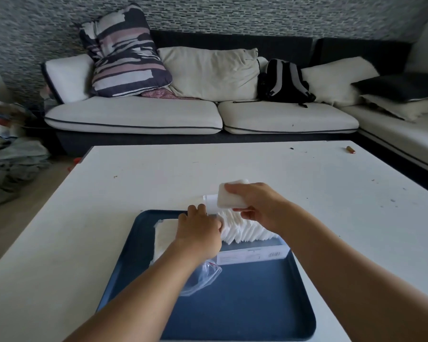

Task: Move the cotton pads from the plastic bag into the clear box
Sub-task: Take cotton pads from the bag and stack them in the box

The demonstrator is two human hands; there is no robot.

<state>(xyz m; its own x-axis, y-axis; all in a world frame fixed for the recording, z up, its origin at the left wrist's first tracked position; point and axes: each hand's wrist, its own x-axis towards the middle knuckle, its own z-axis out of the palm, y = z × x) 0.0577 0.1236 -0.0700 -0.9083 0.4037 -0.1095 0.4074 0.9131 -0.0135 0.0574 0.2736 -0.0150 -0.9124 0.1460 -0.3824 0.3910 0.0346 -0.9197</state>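
Nearest me, the crinkled clear plastic bag with the red zip strip (203, 275) lies slack on the dark blue rectangular tray (245, 304), partly under my left forearm. Beside it a loose stack of flat white cotton pads (163, 235) rests on the tray. My left hand (199, 229) curls down at the near end of the clear rectangular box (252, 254); I cannot tell whether it pinches anything. In the box, a row of pads (247, 232) stands on edge, fanned and leaning. Beyond it, my right hand (260, 201) grips a thick white block of pads (230, 196), thumb below and fingers on top, above the white tabletop (134, 183). The pads look feather-light, soft and compressible, and likely to splay, so I judge squeezing the stack's flat faces holds best.
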